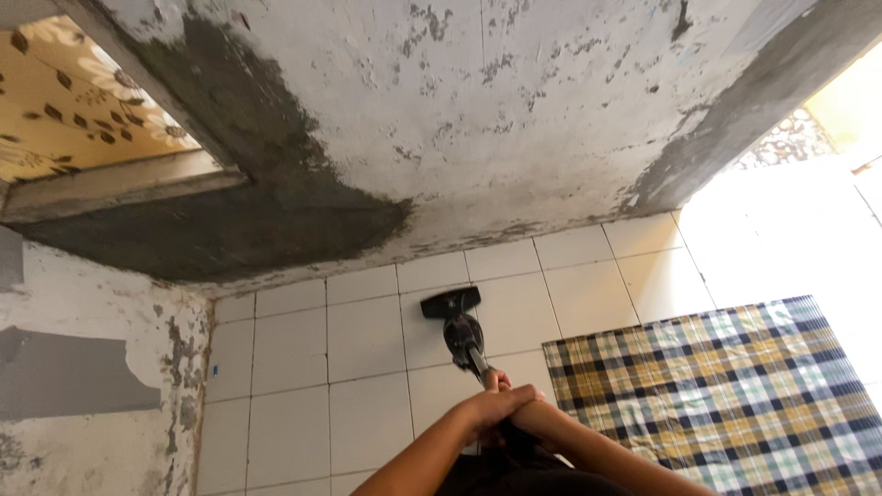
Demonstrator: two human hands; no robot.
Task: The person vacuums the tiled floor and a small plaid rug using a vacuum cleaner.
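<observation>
2 hands: left hand [496, 404] & right hand [525, 413] grip 1 vacuum [459, 326]; 1 plaid mat [717, 395].

Vacuum [457, 323]: black head, dark grey/black body & tube.
Floor tiles [363, 340]: white, square grid, thin grey grout lines.
Mat [726, 395]: plaid; blue, yellow, white, w/ dark navy bands.
Wall [478, 101]: off-white, flaking, grey specks; dark grey cement patch at lower left & grey strip at right edge.
Side wall [83, 386]: white, mottled, w/ flat grey patches.
Panel [64, 101], upper left: yellow-cream w/ white flowers & dark brown leaves.
Doorway area [790, 230], right: washed-out white glare.
</observation>
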